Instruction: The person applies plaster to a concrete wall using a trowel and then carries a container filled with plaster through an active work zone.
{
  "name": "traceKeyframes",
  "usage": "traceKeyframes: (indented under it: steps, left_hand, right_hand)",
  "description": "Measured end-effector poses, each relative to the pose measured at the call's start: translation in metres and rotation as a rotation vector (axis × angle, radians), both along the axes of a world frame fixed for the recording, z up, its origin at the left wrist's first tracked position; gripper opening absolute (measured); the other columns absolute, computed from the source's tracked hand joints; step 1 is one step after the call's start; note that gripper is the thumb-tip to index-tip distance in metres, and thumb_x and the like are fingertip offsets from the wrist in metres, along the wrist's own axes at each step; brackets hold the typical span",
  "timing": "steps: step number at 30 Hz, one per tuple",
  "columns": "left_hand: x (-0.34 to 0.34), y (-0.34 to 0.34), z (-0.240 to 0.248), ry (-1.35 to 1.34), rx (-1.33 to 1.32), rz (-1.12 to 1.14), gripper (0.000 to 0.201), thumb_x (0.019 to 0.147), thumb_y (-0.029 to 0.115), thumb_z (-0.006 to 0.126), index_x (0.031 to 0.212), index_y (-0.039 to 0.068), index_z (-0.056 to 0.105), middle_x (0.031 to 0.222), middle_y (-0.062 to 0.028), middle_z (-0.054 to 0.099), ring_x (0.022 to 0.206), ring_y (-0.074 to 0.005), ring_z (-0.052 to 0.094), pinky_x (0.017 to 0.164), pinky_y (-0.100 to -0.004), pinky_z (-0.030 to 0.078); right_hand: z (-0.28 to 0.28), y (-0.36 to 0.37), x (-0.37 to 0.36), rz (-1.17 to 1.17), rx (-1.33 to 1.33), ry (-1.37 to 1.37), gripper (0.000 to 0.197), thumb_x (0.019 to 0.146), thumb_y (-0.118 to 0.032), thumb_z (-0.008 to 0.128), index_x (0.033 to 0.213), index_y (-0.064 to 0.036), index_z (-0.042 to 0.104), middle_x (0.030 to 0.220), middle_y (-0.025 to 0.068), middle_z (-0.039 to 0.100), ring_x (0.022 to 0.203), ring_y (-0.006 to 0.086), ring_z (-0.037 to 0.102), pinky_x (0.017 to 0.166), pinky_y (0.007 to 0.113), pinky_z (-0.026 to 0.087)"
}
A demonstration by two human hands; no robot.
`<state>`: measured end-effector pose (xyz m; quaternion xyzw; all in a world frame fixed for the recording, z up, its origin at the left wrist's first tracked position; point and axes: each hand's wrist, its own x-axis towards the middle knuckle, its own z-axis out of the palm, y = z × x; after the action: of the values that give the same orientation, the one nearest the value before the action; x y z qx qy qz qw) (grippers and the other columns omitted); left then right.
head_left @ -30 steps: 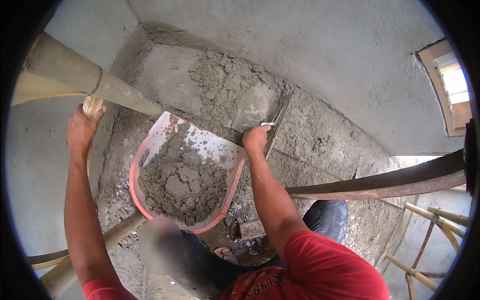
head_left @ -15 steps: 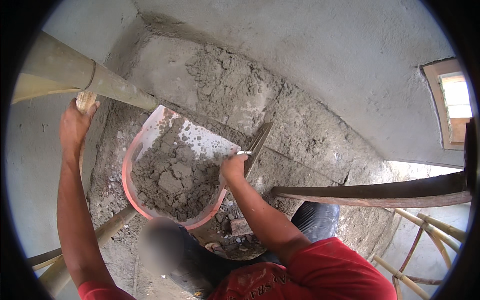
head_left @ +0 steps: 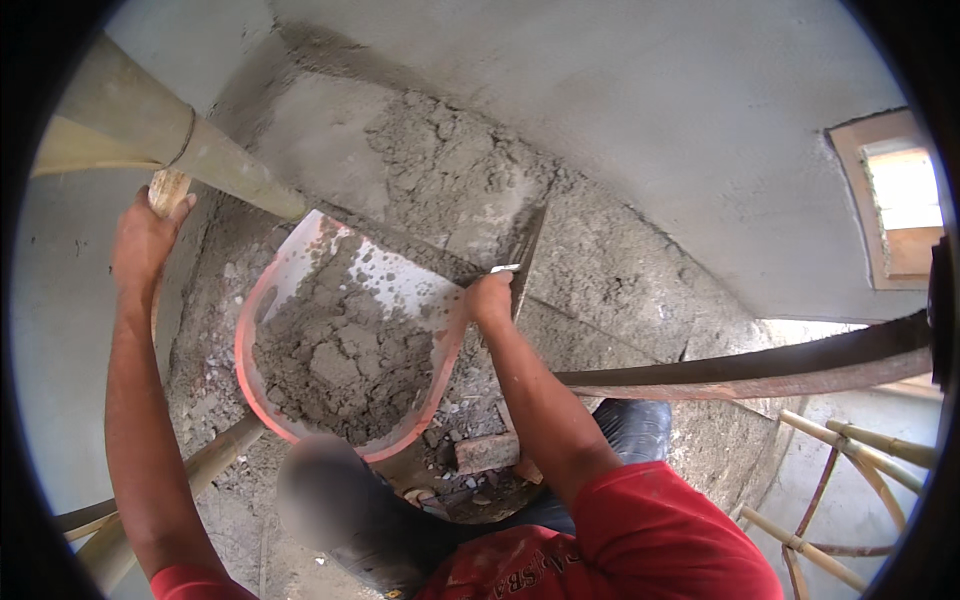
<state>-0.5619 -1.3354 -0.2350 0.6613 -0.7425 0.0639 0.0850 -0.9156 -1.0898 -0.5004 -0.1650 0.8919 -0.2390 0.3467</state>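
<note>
The right hand (head_left: 489, 298), clenched on a trowel (head_left: 528, 262), has swung slightly outward, putting the blade over the floor (head_left: 610, 290) just beyond the right rim of the mortar-filled tub (head_left: 243, 370), while the left hand (head_left: 142, 238) grips a wooden post (head_left: 168, 190).

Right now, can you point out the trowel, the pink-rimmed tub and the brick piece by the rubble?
Trowel (head_left: 530, 248): head view, on its long blade.
Pink-rimmed tub (head_left: 425, 297): head view, on its pale inner wall.
Brick piece (head_left: 487, 453): head view, middle of its visible face.
</note>
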Motion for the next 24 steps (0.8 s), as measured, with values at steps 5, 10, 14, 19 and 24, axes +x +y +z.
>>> traceKeyframes:
  steps: [5,10,14,19,24]
  left_hand:
    - [0.020,-0.008,-0.010,0.146,0.028,-0.096,0.069,0.085,0.050,0.072,0.129,-0.002,0.059,0.110,-0.0263,0.069,0.103,-0.0439,0.065,0.086,-0.0497,0.051]
    - [0.019,-0.004,-0.011,0.066,-0.088,-0.091,0.069,0.084,0.049,0.074,0.126,-0.004,0.060,0.105,-0.0275,0.069,0.100,-0.0443,0.066,0.081,-0.0499,0.052]
    - [0.012,0.007,0.011,0.058,-0.023,-0.078,0.065,0.083,0.050,0.073,0.121,-0.002,0.063,0.101,-0.0273,0.069,0.096,-0.0456,0.066,0.079,-0.0514,0.052]
    - [-0.031,0.012,0.005,-0.021,-0.010,-0.059,0.062,0.082,0.052,0.073,0.111,-0.002,0.065,0.099,-0.0288,0.068,0.094,-0.0467,0.065,0.077,-0.0519,0.052]
    - [-0.032,0.015,0.002,0.056,0.042,-0.049,0.061,0.083,0.051,0.073,0.112,-0.001,0.064,0.101,-0.0287,0.068,0.099,-0.0456,0.065,0.082,-0.0515,0.052]
  right_hand:
    - [-0.021,-0.035,-0.020,-0.026,-0.051,0.158,0.062,0.086,-0.014,0.062,0.125,0.0226,0.028,0.107,0.0321,0.065,0.095,0.0409,0.070,0.083,0.042,0.057]
    - [-0.028,-0.072,-0.008,0.298,-0.046,0.285,0.047,0.086,-0.017,0.058,0.115,0.0187,0.055,0.105,0.0312,0.067,0.100,0.0381,0.070,0.089,0.044,0.055]
    - [-0.034,-0.077,-0.057,0.970,0.369,0.962,0.024,0.091,-0.027,0.057,0.091,-0.0152,0.078,0.096,0.0066,0.075,0.087,0.0237,0.069,0.071,0.041,0.051]
    - [-0.036,-0.140,-0.081,1.115,0.331,0.720,0.036,0.072,-0.036,0.082,0.097,-0.0112,0.077,0.100,0.0057,0.074,0.096,0.0240,0.069,0.073,0.042,0.050]
    - [-0.061,-0.169,-0.044,0.831,0.232,0.902,0.031,0.072,-0.030,0.080,0.095,-0.0094,0.077,0.102,0.0078,0.074,0.094,0.0270,0.070,0.077,0.042,0.053]
